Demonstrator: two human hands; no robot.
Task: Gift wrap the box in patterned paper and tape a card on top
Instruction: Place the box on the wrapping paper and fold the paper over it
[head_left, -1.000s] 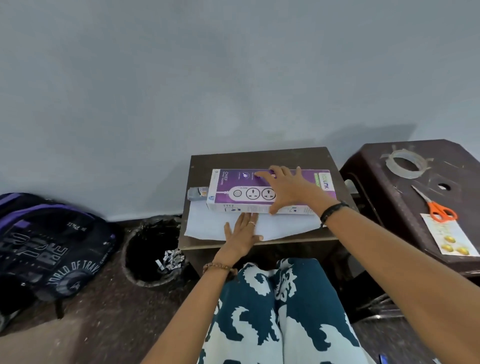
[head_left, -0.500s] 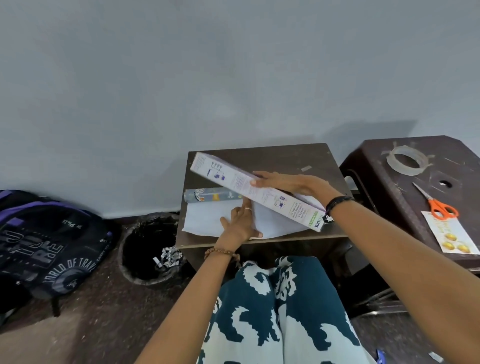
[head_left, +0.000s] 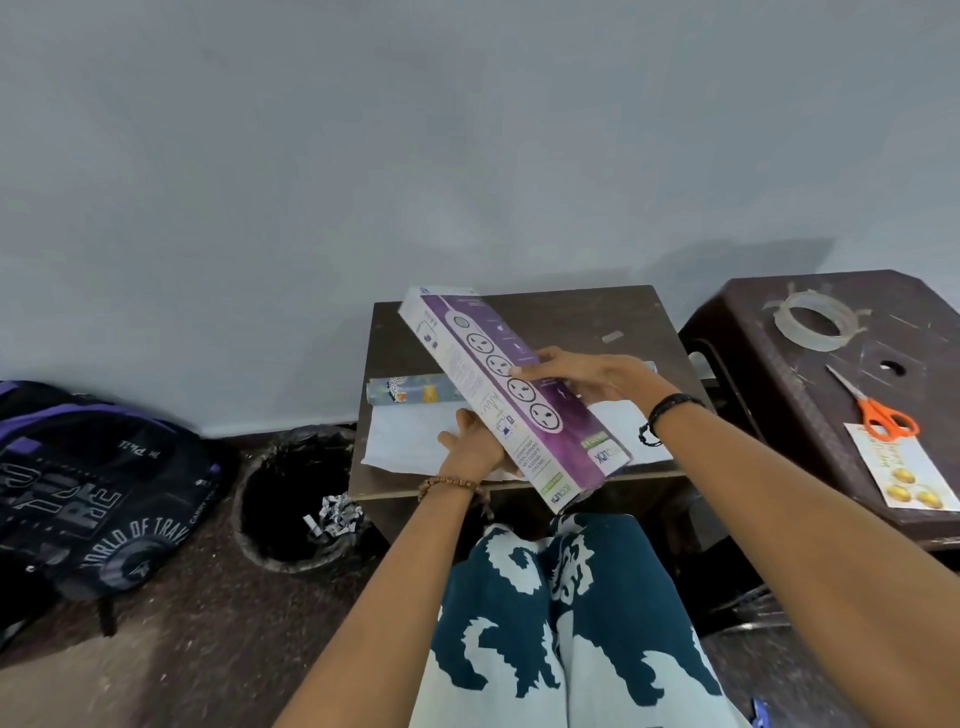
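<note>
A long purple-and-white power-strip box (head_left: 566, 441) hangs tilted above the small brown table (head_left: 571, 317), its far end raised and its near end past the table's front edge. My right hand (head_left: 587, 374) grips it from the right, fingers across the purple face. My left hand (head_left: 470, 449) lies flat on the wrapping paper (head_left: 405, 436), fingers partly hidden behind the box. The paper is spread white side up, its patterned rolled end (head_left: 410, 392) at the back. A card (head_left: 904, 473) lies on the stool at the right.
The dark plastic stool (head_left: 779, 395) at the right also carries a tape roll (head_left: 813, 322) and orange-handled scissors (head_left: 878, 410). A black bin (head_left: 291, 499) with paper scraps stands left of the table, and a backpack (head_left: 88, 493) lies further left. A wall is close behind.
My right hand has lifted the box off the paper and swung it round to a diagonal, purple face up again. My left hand has stayed on the paper.
</note>
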